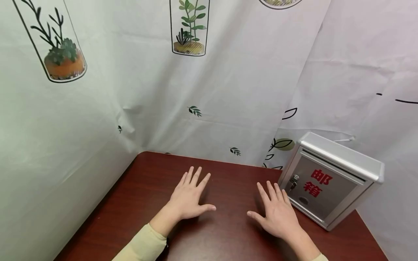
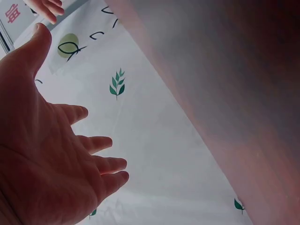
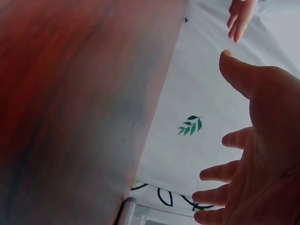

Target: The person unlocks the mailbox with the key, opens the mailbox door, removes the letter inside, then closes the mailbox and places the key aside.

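Note:
My left hand point(image 1: 186, 197) hovers palm down over the dark red table point(image 1: 225, 232), fingers straight and spread, thumb pointing right. On the other side, my right hand point(image 1: 277, 212) is spread the same way, its thumb toward the left hand. Neither holds anything; both wrist views show bare palms above the wood. Close to the right hand's fingertips stands a silver metal mailbox point(image 1: 339, 203) with red characters on its front. A small lock with keys point(image 1: 294, 179) sits at the left of its door, and a slot runs along the top.
White curtain-like sheets point(image 1: 147, 90) printed with plants and leaves hang behind the table and along its left side. The mailbox occupies the table's right end, close to the sheet there. The table's back left corner point(image 1: 145, 156) meets the sheets.

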{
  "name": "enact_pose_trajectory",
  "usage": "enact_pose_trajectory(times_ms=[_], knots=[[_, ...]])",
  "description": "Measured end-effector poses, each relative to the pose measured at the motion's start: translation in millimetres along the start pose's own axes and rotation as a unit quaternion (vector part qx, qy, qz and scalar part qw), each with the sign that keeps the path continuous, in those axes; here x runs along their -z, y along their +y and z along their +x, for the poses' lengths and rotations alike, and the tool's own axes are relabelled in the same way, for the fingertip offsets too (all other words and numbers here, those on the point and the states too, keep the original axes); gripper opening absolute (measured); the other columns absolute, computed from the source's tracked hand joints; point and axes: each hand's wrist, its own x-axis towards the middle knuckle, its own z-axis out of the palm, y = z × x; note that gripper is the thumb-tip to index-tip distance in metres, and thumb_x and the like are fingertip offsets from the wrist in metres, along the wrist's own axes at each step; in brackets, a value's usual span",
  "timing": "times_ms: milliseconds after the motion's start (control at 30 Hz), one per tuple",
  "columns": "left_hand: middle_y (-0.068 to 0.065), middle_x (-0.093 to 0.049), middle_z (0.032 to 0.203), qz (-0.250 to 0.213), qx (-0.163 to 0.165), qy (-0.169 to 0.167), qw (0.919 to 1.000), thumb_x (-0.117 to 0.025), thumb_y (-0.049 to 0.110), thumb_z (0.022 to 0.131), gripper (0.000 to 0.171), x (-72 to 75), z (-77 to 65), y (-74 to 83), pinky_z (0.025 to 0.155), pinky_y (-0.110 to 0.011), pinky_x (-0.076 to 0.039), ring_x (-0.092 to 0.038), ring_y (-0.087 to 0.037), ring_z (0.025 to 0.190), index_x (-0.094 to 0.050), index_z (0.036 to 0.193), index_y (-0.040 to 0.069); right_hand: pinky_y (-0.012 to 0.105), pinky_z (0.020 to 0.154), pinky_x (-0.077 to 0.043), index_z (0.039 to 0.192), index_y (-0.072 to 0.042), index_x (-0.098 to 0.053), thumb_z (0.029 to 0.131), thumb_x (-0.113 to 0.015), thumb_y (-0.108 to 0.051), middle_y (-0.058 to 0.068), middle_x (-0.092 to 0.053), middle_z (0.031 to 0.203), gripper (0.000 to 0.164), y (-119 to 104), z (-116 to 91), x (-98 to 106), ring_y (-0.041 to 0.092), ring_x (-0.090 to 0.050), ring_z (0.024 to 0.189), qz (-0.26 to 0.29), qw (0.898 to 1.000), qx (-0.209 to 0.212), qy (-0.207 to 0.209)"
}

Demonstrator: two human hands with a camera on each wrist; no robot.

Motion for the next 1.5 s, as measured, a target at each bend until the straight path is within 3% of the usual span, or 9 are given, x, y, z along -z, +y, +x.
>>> enact_pose_trajectory(times_ms=[667, 900, 1167, 1500], knots=[[-0.02, -0.021, 0.183, -0.014, -0.041, -0.02, 0.9989, -0.067, 0.084, 0.094, 0.114, -4.8, 31.2, 39.1, 0.135, -0.056, -0.024, -0.019, -0.045, 0.169, -0.022, 0.18, 0.024, 0.075, 0.123, -0.035, 0.171, -0.009, -0.042, 0.096, -0.078, -0.07, 0.031, -0.042, 0.169, 0.103, 22, -17, 17, 0.055, -0.036, 0.157, 0.006, 0.999, -0.022, 0.027], [-0.019, -0.024, 0.183, -0.001, -0.056, -0.019, 0.9982, -0.065, 0.086, 0.094, 0.114, -7.9, 48.8, 57.9, 0.135, -0.053, -0.026, -0.023, -0.043, 0.168, -0.023, 0.18, 0.024, 0.076, 0.121, -0.034, 0.168, -0.008, -0.048, 0.094, -0.082, -0.067, 0.032, -0.042, 0.168, 0.1, 33, -32, 21, 0.056, -0.037, 0.155, 0.0, 0.999, -0.025, 0.031], [-0.017, -0.026, 0.182, 0.001, -0.069, -0.023, 0.9974, -0.062, 0.087, 0.095, 0.111, -8.4, 65.1, 76.2, 0.135, -0.051, -0.028, -0.025, -0.04, 0.168, -0.024, 0.18, 0.024, 0.076, 0.116, -0.038, 0.163, -0.006, -0.054, 0.089, -0.087, -0.064, 0.033, -0.047, 0.163, 0.1, 44, -51, 28, 0.057, -0.04, 0.152, -0.008, 0.998, -0.024, 0.065], [-0.015, -0.027, 0.182, -0.01, -0.085, -0.031, 0.9958, -0.055, 0.088, 0.098, 0.11, -12.3, 84.7, 96.8, 0.135, -0.047, -0.026, -0.026, -0.035, 0.168, -0.022, 0.18, 0.023, 0.075, 0.114, -0.039, 0.167, -0.004, -0.046, 0.087, -0.088, -0.066, 0.036, -0.046, 0.162, 0.11, 59, -70, 29, 0.057, -0.041, 0.15, -0.021, 0.996, -0.03, 0.084]])
